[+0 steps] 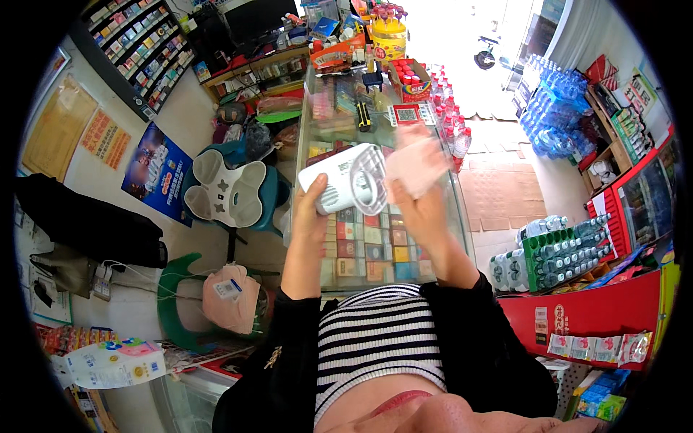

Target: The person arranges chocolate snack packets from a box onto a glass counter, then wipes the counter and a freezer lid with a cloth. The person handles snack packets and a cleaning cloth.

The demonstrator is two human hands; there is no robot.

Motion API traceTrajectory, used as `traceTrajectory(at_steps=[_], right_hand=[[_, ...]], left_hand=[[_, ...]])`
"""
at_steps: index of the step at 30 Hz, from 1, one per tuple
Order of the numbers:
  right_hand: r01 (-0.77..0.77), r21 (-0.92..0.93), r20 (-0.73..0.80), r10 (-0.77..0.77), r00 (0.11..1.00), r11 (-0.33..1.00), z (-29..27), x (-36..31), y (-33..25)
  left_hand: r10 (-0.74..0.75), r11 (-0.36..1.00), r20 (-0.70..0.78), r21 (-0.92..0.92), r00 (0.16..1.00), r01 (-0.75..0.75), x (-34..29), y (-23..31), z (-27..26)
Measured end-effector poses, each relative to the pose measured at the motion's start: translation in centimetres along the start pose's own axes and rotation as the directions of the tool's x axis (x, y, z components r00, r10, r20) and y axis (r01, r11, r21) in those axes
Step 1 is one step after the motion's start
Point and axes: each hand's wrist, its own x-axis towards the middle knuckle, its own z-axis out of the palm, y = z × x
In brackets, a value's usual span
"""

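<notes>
Two hands up over the counter, and a wipe-down in mid-flow

Twelve o'clock is straight ahead of the wearer, and here's the action: the left hand (312, 203) has a firm hold on a white device (333, 179), thumb along its near face, tilted and lifted above the glass counter (458, 220). At the device's three o'clock end sits a clear plastic part (369, 180), rounded and see-through. And just beyond it, also at three, comes the right hand (424, 216), fingers closed on a pink cloth (417, 164), all smeared by motion blur! Is cloth on plastic? They meet in this view, but actual contact I can't call.

So what's the score? Looks like cleaning under way, in my judgement, not finished: device off the counter, cloth in hand and right by the clear end. Which faces are already done, nobody can tell from here; the white shell shows no obvious dirt either way. Left to do, I'd reckon: whatever surface remains unwiped, then setting the device down and letting go of the cloth.

Around the device: a small black stand (364, 115) between twelve and one, a printed code card (410, 115) between one and two, red-capped bottles (460, 144) between two and three.
</notes>
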Motion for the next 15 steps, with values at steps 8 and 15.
traceTrajectory(at_steps=[8, 15], right_hand=[[-0.078, 0.152, 0.287, 0.032, 0.957, 0.985, 0.5, -1.7, 2.4], [-0.682, 0.123, 0.334, 0.617, 0.712, 0.721, 0.3, -5.7, 7.4]], left_hand=[[0.204, 0.974, -0.200, 0.136, 0.958, -0.179, -1.3, 1.7, 2.2], [0.296, 0.954, -0.359, 0.151, 0.885, -0.258, -0.6, 1.0, 1.5]])
